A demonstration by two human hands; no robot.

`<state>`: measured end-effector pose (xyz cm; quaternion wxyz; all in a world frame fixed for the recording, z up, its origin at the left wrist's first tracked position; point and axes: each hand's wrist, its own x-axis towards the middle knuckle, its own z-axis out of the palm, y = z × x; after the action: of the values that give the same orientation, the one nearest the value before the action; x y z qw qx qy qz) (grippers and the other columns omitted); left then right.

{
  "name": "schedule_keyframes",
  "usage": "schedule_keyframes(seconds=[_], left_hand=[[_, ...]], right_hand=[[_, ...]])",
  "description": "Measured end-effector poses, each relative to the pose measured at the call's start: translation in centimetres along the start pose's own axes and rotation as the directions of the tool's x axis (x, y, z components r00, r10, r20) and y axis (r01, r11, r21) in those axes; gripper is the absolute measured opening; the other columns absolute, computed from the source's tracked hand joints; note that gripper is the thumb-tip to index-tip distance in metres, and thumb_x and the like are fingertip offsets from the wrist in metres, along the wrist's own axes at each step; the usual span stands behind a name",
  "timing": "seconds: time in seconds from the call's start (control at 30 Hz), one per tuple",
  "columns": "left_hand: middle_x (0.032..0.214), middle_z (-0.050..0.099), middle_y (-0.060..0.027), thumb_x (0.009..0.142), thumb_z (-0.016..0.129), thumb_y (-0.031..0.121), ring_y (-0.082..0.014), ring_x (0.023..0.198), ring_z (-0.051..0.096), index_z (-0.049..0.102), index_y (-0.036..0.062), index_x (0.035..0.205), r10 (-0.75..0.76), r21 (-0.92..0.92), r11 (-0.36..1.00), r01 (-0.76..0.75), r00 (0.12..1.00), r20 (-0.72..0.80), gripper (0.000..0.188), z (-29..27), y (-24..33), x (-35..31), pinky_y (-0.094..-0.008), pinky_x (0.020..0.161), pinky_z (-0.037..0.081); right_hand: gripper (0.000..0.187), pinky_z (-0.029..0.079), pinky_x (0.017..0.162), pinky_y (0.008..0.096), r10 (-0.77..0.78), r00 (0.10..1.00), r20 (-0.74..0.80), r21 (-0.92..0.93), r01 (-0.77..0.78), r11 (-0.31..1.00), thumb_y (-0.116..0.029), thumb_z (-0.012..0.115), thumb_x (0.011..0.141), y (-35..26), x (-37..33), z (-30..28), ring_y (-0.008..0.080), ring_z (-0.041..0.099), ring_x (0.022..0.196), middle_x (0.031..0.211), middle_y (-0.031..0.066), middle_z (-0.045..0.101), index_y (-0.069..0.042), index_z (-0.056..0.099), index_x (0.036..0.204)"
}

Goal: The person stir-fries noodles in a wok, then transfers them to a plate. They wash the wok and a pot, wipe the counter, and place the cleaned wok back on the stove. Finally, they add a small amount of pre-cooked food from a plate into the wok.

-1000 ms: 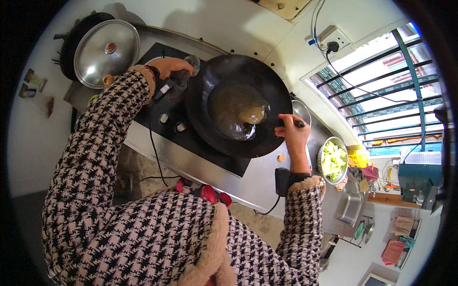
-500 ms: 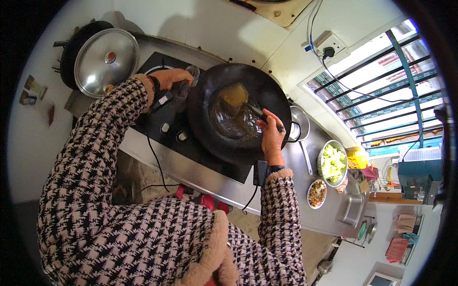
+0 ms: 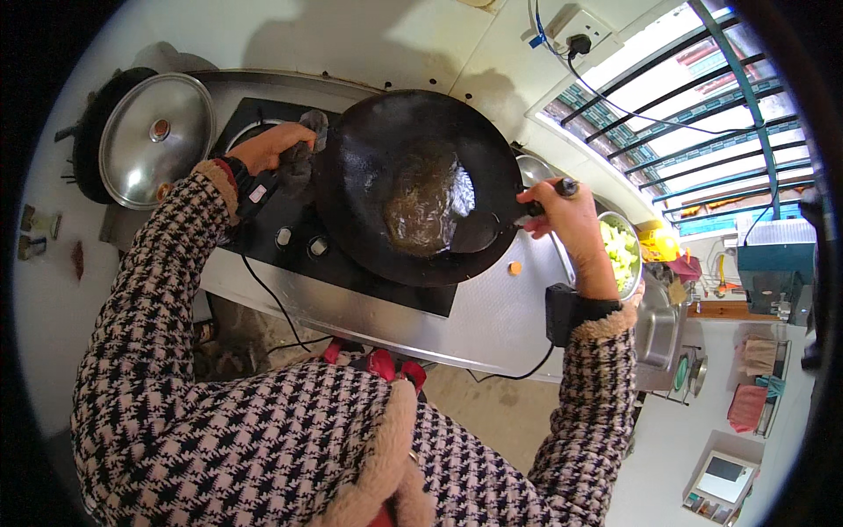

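A large black wok point(image 3: 364, 211) sits on the cooktop, with brownish, shiny liquid point(image 3: 420, 215) pooled in its bottom. My left hand point(image 3: 270, 147) is closed round a grey cloth point(image 3: 303, 162) at the wok's left edge; the cloth hides whatever handle lies beneath. Over the wok's right rim, my right hand point(image 3: 571, 220) grips the black handle of a spatula point(image 3: 534, 208). The spatula's dark blade rests low inside the wok on the right, beside the liquid, its outline hard to make out.
On the left, a steel lid point(image 3: 158, 140) leans against a dark pan point(image 3: 88, 140). Right of the wok are a bowl of chopped greens point(image 3: 619, 255), partly behind my right forearm, and a sink point(image 3: 659, 329). A small orange piece point(image 3: 515, 268) lies on the steel counter point(image 3: 500, 325).
My right hand has moved right, from over the wok to its right rim. The spatula blade has shifted from the wok's upper middle to its right side. The whole view has shifted somewhat.
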<state>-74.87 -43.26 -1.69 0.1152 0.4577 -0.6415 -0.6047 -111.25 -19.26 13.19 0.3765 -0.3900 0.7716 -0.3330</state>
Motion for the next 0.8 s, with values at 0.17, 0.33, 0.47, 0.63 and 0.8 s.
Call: schedule_keyframes(seconds=[0.17, 0.33, 0.47, 0.63, 0.8], left_hand=[[0.075, 0.053, 0.0, 0.078, 0.056, 0.012, -0.0111, 0.069, 0.049, 0.05, 0.0059, 0.07, -0.255, -0.192, 0.944, 0.27, 0.962, 0.102, 0.012, -0.2, -1.9, 1.6, -0.0282, 0.065, 0.042], [0.071, 0.057, -0.0038, 0.07, 0.06, 0.013, -0.0168, 0.057, 0.05, 0.055, 0.0078, 0.062, 0.13, -0.067, 0.99, -0.124, 0.987, 0.094, 0.011, 0.4, -5.5, 4.2, -0.0333, 0.05, 0.04], [0.074, 0.06, -0.0045, 0.071, 0.059, 0.014, -0.0166, 0.062, 0.054, 0.056, 0.0047, 0.064, -0.157, -0.384, 0.903, 0.191, 0.981, 0.116, 0.012, 0.7, -7.0, 4.2, -0.0336, 0.055, 0.043], [0.082, 0.062, -0.0033, 0.08, 0.053, 0.016, -0.015, 0.074, 0.057, 0.056, 0.0039, 0.07, 0.283, 0.181, 0.935, -0.306, 0.948, 0.144, 0.016, 0.3, -7.5, 4.2, -0.0342, 0.065, 0.045], [0.082, 0.055, -0.0042, 0.079, 0.056, 0.007, -0.0169, 0.078, 0.053, 0.058, 0.0061, 0.078, 0.003, -0.017, 1.0, -0.001, 0.992, 0.124, 0.002, 0.3, -9.9, 5.3, -0.0291, 0.073, 0.042]], right_hand=[[0.028, 0.052, 0.044, 0.0258, 0.116, 0.992, -0.041, 0.041, -0.114, 0.993, -0.018, 0.052, 0.084, 1.3, 0.1, 0.0, 0.0178, 0.061, 0.048, 0.08, 0.0132, 0.067, 0.005, 0.067, 0.082], [0.028, 0.055, 0.047, 0.0298, 0.047, 0.996, -0.078, 0.367, -0.015, 0.93, -0.019, 0.05, 0.087, 5.9, 0.8, 5.4, 0.0216, 0.064, 0.054, 0.09, 0.0147, 0.067, 0.005, 0.064, 0.089], [0.029, 0.056, 0.05, 0.031, 0.021, 0.987, -0.158, 0.601, 0.08, 0.795, -0.02, 0.05, 0.09, 9.5, 0.6, 11.3, 0.0222, 0.065, 0.056, 0.093, 0.0161, 0.067, 0.005, 0.062, 0.096], [0.028, 0.052, 0.049, 0.0259, 0.016, 0.965, -0.26, 0.61, 0.152, 0.778, -0.021, 0.052, 0.092, 12.3, 0.6, 14.1, 0.0185, 0.065, 0.06, 0.091, 0.0127, 0.067, 0.004, 0.063, 0.099], [0.027, 0.048, 0.062, 0.0266, -0.129, 0.837, -0.532, 0.168, 0.254, 0.952, -0.025, 0.065, 0.086, 15.6, 0.9, 12.6, 0.0137, 0.056, 0.066, 0.082, 0.0049, 0.059, 0.001, 0.059, 0.089]])
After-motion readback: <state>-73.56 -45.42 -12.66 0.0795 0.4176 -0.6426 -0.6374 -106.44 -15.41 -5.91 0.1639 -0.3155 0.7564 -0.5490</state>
